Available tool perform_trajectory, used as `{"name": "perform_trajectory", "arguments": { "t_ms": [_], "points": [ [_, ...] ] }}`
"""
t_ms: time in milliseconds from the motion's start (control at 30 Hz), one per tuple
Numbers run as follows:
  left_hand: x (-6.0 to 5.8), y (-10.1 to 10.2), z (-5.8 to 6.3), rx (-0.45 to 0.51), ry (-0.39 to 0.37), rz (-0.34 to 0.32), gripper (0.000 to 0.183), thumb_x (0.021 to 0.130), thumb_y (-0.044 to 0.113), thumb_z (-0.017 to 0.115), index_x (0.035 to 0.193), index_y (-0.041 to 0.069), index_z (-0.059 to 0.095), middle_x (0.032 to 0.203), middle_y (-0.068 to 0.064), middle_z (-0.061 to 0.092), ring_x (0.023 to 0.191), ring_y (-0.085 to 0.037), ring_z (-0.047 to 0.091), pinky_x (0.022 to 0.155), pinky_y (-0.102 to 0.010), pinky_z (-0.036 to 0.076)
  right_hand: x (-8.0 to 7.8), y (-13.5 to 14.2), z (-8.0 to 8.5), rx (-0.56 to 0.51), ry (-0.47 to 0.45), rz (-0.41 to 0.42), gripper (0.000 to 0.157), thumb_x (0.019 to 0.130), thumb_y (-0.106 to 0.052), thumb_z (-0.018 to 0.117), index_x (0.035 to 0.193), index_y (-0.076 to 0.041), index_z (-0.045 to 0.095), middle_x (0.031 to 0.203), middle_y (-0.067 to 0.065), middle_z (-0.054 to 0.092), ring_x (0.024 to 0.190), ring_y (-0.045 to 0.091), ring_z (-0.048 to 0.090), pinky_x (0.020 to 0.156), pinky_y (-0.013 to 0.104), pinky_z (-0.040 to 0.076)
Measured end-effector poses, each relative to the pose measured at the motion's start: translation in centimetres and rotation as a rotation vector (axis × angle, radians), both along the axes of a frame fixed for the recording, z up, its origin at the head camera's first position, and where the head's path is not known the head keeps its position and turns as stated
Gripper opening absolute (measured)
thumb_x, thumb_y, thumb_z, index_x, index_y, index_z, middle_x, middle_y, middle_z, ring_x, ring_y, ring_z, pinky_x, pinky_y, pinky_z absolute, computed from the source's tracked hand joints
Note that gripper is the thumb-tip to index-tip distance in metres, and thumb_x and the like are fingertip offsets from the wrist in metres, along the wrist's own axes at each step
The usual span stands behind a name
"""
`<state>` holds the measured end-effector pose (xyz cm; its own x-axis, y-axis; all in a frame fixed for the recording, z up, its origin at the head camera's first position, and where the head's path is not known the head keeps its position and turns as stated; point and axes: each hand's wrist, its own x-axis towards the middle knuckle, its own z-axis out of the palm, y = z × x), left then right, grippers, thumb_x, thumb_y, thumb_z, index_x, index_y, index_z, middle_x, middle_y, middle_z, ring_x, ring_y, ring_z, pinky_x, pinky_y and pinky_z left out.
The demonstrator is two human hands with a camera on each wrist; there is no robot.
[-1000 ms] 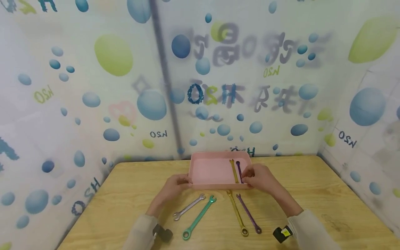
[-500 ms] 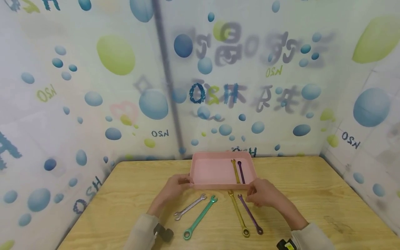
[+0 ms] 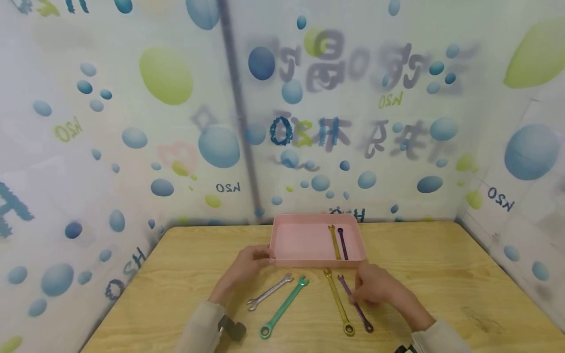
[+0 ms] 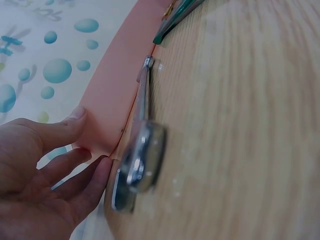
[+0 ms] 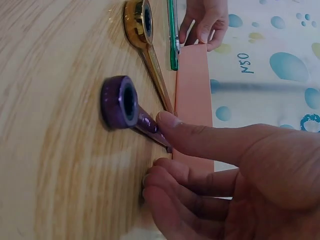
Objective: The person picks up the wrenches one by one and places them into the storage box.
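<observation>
At the near left corner of the pink tray [image 3: 302, 263], my left hand [image 3: 249, 264] holds on, with the thumb at the rim and fingers lower down by the corner. My right hand [image 3: 379, 285] is over the purple ratchet wrench [image 3: 359, 314] on the table. Its thumb is at the shaft and its other fingers are loosely bent on the far side, with a gap between; firm contact cannot be told. Left of that lies a gold ratchet wrench [image 3: 339, 301]. Inside the tray, a smaller gold wrench [image 3: 335, 242] and a smaller purple wrench [image 3: 343, 243] lie side by side.
A green ratchet wrench [image 3: 284, 309] and a silver open-ended wrench [image 3: 269, 292] lie on the wooden table [image 3: 198, 274] in front of the tray, near my left forearm. A patterned curtain [image 3: 212, 191] stands directly behind the table.
My right hand has left the small purple wrench in the tray and come toward me, over the tray's front wall, down to the larger purple wrench. My left hand stays at the corner.
</observation>
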<state>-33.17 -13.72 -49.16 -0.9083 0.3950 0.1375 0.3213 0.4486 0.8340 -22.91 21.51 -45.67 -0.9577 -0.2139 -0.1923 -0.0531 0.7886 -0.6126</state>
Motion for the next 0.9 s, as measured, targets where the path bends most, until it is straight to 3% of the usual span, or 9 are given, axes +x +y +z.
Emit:
{"name": "perform_trajectory", "arguments": {
  "t_ms": [200,433,700,900],
  "points": [
    [0.0,0.2,0.0,-0.018,0.015,-0.019,0.006,0.097,0.011,0.071,0.098,0.012,0.076,0.13,-0.012,0.072,0.122,-0.029,0.066,0.101,-0.035,0.052,0.2,0.3,-0.1,0.007,0.011,0.015,0.034,0.077,-0.014,0.089,0.058,-0.008,0.062,0.049,0.0,0.057,0.045,0.01,0.049,0.045,0.023,0.04],
    [0.2,0.3,0.6,-0.007,0.033,-0.023,0.005,0.097,0.01,0.07,0.098,0.01,0.075,0.124,-0.013,0.074,0.117,-0.029,0.067,0.094,-0.03,0.053,0.3,-0.1,0.3,0.043,-0.043,-0.001,0.032,0.076,-0.013,0.091,0.058,-0.008,0.065,0.05,0.0,0.061,0.047,0.011,0.056,0.046,0.024,0.047],
    [0.0,0.2,0.3,-0.012,0.012,-0.01,0.004,0.097,0.012,0.071,0.097,0.01,0.075,0.116,-0.008,0.076,0.11,-0.02,0.068,0.089,-0.025,0.052,0.9,-1.3,0.4,0.065,-0.07,-0.078,0.029,0.076,-0.007,0.087,0.059,-0.006,0.064,0.053,0.003,0.063,0.048,0.014,0.06,0.047,0.026,0.051],
    [0.0,0.0,0.2,-0.016,0.009,-0.003,0.004,0.097,0.012,0.071,0.097,0.011,0.075,0.113,-0.007,0.076,0.11,-0.02,0.068,0.089,-0.026,0.052,1.1,-1.8,0.1,0.077,-0.065,-0.106,0.025,0.074,-0.002,0.082,0.059,-0.004,0.062,0.052,0.005,0.062,0.045,0.014,0.06,0.046,0.028,0.054]
  ]
}}
